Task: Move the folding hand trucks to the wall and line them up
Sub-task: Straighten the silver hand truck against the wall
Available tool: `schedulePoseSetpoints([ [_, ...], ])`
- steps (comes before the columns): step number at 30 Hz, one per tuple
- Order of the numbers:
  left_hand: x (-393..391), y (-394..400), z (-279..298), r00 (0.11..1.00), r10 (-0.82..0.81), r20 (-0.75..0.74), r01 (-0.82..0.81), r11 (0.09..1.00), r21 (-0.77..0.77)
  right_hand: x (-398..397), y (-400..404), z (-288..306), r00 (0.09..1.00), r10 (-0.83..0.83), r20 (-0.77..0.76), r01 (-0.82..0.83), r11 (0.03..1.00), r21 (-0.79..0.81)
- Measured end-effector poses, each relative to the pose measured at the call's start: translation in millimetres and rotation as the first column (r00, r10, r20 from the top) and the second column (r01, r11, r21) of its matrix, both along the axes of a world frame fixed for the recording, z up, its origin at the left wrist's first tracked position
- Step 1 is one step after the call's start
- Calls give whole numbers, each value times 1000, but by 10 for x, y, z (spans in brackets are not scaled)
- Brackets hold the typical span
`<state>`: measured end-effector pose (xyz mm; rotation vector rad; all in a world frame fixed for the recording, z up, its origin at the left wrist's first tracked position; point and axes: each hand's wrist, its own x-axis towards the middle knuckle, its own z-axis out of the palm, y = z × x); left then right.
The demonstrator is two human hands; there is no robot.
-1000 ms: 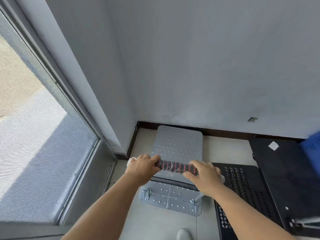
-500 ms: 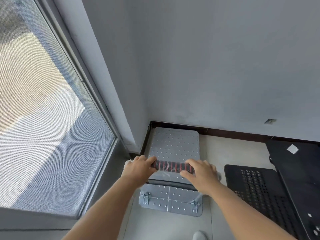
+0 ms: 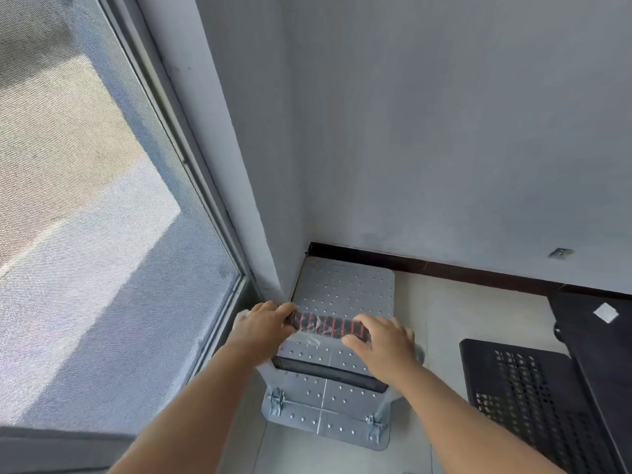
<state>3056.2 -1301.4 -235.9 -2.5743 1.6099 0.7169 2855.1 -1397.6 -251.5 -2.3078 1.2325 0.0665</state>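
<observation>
We have the grey hand truck (image 3: pixel 342 289) nosed into the corner at twelve o'clock, its far edge just beside the dark skirting (image 3: pixel 444 268) of the wall (image 3: pixel 444 131) and its left edge close along the window pier. Our left hand (image 3: pixel 265 325) curls round the left end of the red-and-black ribbed handle (image 3: pixel 326 325), gripping it. Our right hand (image 3: pixel 383 340) lies over the right end with its fingers bent across the grip and the thumb underneath, so it too holds the handle, though more loosely.

To finish this placement well, we judge that both hands should push evenly, so the platform meets the skirting square and does not pivot on one wheel. A light forward nudge should tell us whether it is seated; whether it touches already we cannot tell from here. We should mind the knuckles of the left hand, which sit near the pier.

At three o'clock lie two black hand trucks (image 3: pixel 533 398), well apart from the grey one. They look like the next to move, so the grey truck's right edge sets the line for them.
</observation>
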Motion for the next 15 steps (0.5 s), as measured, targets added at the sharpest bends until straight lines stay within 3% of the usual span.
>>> schedulePoseSetpoints([
  [15, 357, -691, -80, 998, 30, -48, -32, 998, -45, 355, -681, -12, 999, -32, -20, 32, 999, 3],
])
